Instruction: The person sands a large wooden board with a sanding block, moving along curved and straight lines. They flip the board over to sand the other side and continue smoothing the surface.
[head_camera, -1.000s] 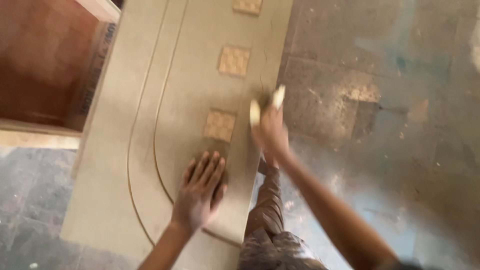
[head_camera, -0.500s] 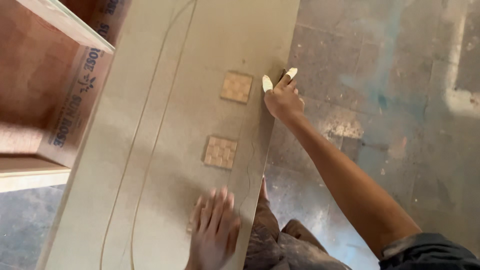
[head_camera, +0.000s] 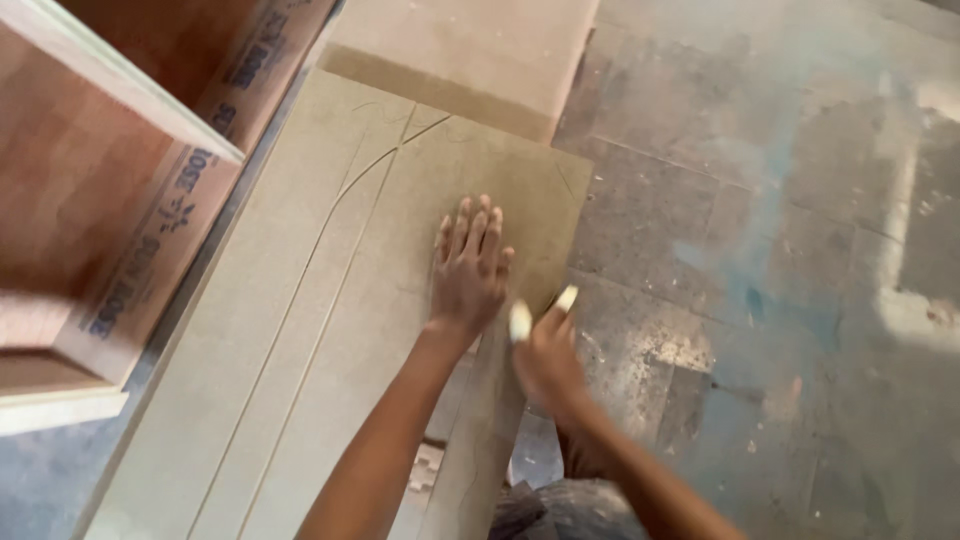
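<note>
Two hands working: left hand (head_camera: 470, 265) pressing flat, released, on grooved MDF panel (head_camera: 330, 330); right hand (head_camera: 545, 355) gripping its edge.

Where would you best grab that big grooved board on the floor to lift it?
Probably along the long right edge of the grooved board, coming in from the bare floor side. The board lies flat, wide and thin, so only its edges offer a grip. The right hand is already at that edge; the left hand rests flat on top. Wooden cabinets crowd the other side.
</note>
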